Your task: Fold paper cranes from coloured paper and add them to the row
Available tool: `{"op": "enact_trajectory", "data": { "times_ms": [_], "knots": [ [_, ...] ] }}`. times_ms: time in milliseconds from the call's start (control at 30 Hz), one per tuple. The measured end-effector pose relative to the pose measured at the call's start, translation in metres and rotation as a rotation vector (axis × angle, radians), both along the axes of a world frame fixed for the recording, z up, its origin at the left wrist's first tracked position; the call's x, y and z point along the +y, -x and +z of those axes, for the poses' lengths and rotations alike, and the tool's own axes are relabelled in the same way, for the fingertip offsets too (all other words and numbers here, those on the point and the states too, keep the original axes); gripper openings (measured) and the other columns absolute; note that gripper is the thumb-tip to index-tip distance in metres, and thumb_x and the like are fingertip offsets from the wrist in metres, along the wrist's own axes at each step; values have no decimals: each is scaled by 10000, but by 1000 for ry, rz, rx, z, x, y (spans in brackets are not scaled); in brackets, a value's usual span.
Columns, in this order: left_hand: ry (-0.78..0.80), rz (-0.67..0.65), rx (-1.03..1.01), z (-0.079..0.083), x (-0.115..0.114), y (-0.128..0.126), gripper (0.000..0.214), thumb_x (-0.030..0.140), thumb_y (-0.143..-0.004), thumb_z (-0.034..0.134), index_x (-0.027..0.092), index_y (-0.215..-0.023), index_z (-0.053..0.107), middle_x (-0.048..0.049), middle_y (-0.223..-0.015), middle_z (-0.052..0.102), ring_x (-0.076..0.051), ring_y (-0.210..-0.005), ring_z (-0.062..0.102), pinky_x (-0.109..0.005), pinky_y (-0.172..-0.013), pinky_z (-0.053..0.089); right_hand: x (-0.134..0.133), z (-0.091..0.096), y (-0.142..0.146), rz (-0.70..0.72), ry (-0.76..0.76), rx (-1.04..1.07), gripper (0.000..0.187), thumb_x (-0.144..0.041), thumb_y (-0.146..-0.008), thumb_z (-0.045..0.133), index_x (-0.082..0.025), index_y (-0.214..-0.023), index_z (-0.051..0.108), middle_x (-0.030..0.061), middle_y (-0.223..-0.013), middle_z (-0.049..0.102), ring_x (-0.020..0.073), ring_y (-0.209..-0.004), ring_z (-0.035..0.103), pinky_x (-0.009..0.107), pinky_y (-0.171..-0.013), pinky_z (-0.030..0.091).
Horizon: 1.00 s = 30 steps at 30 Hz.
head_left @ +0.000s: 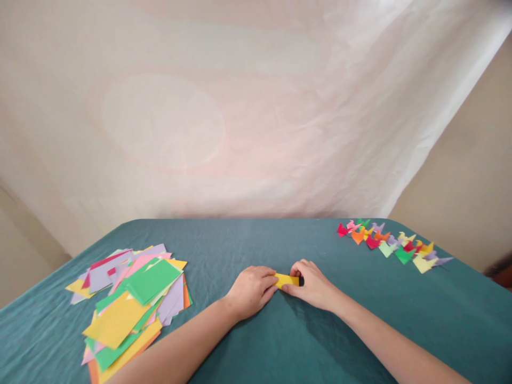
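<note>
Between my two hands, at the middle of the green-covered table, lies a narrow yellow strip (pixel 287 280) that looks like folded paper. My left hand (pixel 253 288) holds down its left end, fingers close together and pressed on it. At the other end, my right hand (pixel 314 285) pinches the strip between thumb and bent fingers. A small black thing (pixel 301 281) shows at that right end beside the fingers; its kind cannot be made out. The strip's left tip is hidden under my left fingertips.
To the left, a loose heap of coloured paper sheets (pixel 156 280) spreads near my left forearm. Several small folded paper cranes (pixel 387 248) stand in rows at the right edge of the green tablecloth (pixel 224 240). Behind the table hangs a pale sheet (pixel 256 117).
</note>
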State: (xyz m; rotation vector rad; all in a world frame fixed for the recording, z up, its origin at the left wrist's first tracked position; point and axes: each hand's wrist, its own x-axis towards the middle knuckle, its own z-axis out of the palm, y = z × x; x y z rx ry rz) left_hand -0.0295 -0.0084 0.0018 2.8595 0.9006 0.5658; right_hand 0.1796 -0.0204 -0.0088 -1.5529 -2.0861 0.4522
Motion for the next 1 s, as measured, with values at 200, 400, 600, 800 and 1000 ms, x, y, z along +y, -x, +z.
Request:
{"op": "enact_trajectory", "data": {
  "times_ms": [200,400,600,800,1000],
  "knots": [
    [10,16,-9,0,0,0,242,261,-899,414,186,-999,622,-62,-1051,618,-197,-969,564,-333,-855,435,-2,0,2,-24,2,48,263,-386,-655,693,-203,-759,536,25,-768,553,188,-761,512,312,-677,396],
    [35,61,-108,-3,2,2,253,248,-891,416,201,-1055,603,-66,-1105,581,-192,-1002,546,-329,-891,434,-5,-3,5,1,31,183,216,-321,-699,649,-212,-842,529,17,-810,591,180,-766,542,302,-682,409],
    [142,70,-211,-3,2,3,279,211,-868,445,216,-1120,564,-51,-1114,563,-168,-982,551,-301,-888,444,-5,-5,7,51,28,343,70,-214,-773,520,-201,-839,538,5,-796,601,156,-735,554,281,-684,433],
    [253,110,-379,-6,8,3,283,199,-838,497,193,-1111,575,-60,-1074,582,-165,-978,553,-302,-889,437,-7,-7,8,72,-5,409,100,-224,-786,507,-205,-879,537,14,-834,604,161,-763,560,287,-714,448],
    [324,167,-403,-5,9,1,217,238,-850,491,196,-1007,634,-32,-888,637,-132,-766,583,-245,-719,469,-10,-5,9,86,-72,378,85,-223,-809,484,-211,-863,548,22,-829,589,166,-769,555,295,-729,445]
  ]
}}
